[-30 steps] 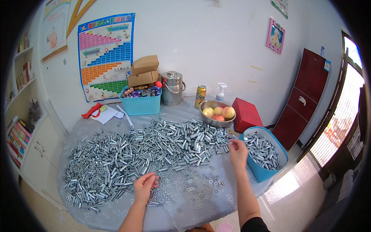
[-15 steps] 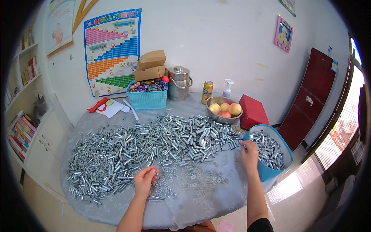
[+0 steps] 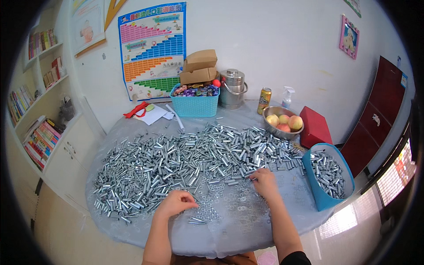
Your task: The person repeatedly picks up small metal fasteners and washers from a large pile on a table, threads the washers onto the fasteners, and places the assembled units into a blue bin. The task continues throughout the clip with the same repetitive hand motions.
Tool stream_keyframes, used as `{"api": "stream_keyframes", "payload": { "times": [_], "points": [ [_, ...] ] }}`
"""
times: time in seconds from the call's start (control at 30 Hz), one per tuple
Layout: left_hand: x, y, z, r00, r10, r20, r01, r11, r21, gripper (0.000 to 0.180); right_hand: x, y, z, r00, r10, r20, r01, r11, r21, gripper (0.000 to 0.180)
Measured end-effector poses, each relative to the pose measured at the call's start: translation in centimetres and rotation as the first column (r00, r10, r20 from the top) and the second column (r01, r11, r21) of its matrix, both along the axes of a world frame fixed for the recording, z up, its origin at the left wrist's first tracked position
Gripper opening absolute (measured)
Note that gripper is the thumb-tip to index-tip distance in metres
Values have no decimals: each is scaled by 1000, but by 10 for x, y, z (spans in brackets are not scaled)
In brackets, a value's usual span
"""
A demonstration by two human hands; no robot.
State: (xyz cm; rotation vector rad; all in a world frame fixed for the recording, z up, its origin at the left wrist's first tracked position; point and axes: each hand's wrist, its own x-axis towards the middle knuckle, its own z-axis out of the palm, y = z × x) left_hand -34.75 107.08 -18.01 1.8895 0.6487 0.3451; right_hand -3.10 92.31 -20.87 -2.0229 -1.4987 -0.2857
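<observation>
A wide heap of silvery metal tubes point(image 3: 194, 154) covers the middle and left of the grey-clothed table. My left hand point(image 3: 179, 202) hovers by the heap's front edge, its fingers pinched together next to loose flat washers point(image 3: 207, 213); anything between the fingertips is hidden. Over the heap's front right edge, my right hand point(image 3: 264, 182) has its thumb and fingers drawn together beside some tubes. What it grips, if anything, is too small to make out. A blue bin point(image 3: 312, 180) holding more tubes stands at the table's right edge.
Along the back stand a turquoise basket point(image 3: 194, 106) of small packets, a steel canister point(image 3: 231, 90), a yellow can point(image 3: 264, 100), a spray bottle point(image 3: 288, 98), a steel bowl point(image 3: 282, 133) of peaches and a red box point(image 3: 315, 128). Papers point(image 3: 152, 115) lie at back left.
My right hand has moved left from the blue bin's rim to the front of the heap. My left hand has turned palm down, its fingers closer together. The view has shifted.
</observation>
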Motion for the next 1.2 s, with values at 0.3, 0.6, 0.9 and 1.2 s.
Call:
{"api": "stream_keyframes", "payload": {
  "times": [0.3, 0.6, 0.9, 1.2],
  "points": [
    [-3, -24, 8, 869, -281, -408, 410, 870, 274, 32, -18, -6, 20, 984, 31, -177, -19, 998, 67, 18],
    [3, -22, 10, 934, -222, -279, 345, 759, 552, 16, -29, -9, 22, 954, 111, -280, -79, 989, 124, 17],
    [6, -18, -4, 996, -71, -57, 91, 759, 645, 14, -90, -7, 37, 739, 577, -348, -597, 800, 60, 20],
    [0, -18, -11, 998, -20, 66, -23, 805, 593, 15, -113, 7, 0, 810, 569, -143, -583, 809, -82, 18]
  ]
}}
